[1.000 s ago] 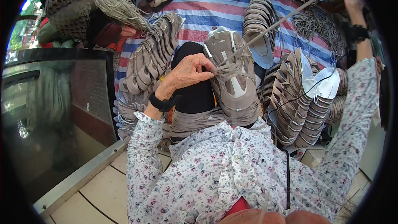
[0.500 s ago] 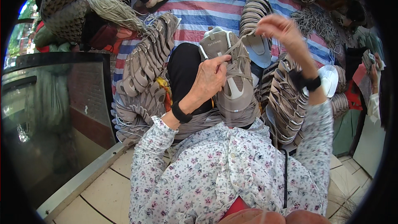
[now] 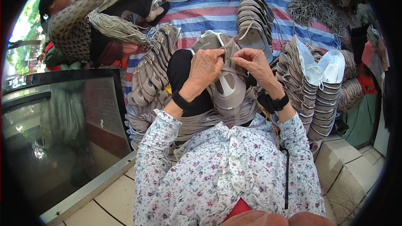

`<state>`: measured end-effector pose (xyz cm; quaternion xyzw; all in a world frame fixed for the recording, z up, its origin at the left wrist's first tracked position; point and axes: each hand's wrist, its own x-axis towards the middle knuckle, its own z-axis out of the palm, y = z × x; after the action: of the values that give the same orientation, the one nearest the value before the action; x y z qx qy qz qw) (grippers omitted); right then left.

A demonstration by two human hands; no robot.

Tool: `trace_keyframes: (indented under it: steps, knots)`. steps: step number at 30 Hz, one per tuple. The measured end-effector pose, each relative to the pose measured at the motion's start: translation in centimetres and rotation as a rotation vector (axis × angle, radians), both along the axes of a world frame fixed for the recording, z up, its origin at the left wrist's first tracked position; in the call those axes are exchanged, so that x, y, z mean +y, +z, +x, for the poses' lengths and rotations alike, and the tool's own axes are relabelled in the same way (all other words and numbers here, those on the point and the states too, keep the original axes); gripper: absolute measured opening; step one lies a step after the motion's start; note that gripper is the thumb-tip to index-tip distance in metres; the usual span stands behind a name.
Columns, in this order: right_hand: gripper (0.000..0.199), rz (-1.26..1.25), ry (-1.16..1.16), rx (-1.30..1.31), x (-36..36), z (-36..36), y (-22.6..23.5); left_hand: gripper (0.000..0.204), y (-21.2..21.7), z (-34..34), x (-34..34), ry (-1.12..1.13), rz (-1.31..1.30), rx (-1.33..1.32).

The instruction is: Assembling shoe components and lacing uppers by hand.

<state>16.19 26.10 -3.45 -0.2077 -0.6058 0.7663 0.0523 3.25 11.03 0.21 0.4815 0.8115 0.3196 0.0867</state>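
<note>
A taupe shoe upper (image 3: 229,96) with a white-edged tongue lies across my lap, its toe toward me. Over its left side rests my left hand (image 3: 205,70), fingers pinched together at the eyelets on the shoelace. My right hand (image 3: 254,65) is at the right edge of the same upper, thumb and forefinger closed on the shoelace (image 3: 227,68). Part of the lacing is hidden behind the fingers. Under the upper, a bundle of loose taupe laces (image 3: 192,126) stretches over my lap.
Nested stacks of shoe uppers stand at left (image 3: 153,65), at right (image 3: 324,104) and ahead (image 3: 254,19) on a striped sheet (image 3: 201,21). A heap of laces (image 3: 312,10) lies at far right. Another person (image 3: 69,29) sits at far left, near a dark glass panel (image 3: 63,121).
My right hand has come down and inward from its raised spot at the right to the shoe's eyelets. My left hand stays at the shoe. The whole view has shifted a little.
</note>
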Motion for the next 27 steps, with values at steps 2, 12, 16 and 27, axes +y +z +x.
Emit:
trace_keyframes:
  steps: [2, 12, 16, 27]
  knots:
    - [0.009, -0.024, -0.038, -0.013, -0.4, 0.1, -0.6, 0.020, 0.3, 0.3, 0.1, 0.005, -0.022, -0.073]
    - [0.008, -0.155, -0.113, -0.004, -1.8, -0.6, -2.2, 0.012, -0.9, 0.2, -0.2, 0.004, 0.022, -0.157]
    - [0.010, 0.116, -0.236, 0.072, -3.1, -0.1, -1.0, 0.011, -1.3, -0.1, -0.9, 0.042, 0.060, -0.241]
    - [0.019, 0.868, -0.044, 0.289, -3.8, -0.2, 2.7, 0.007, 1.3, -2.4, -4.8, 0.258, 0.030, 0.067]
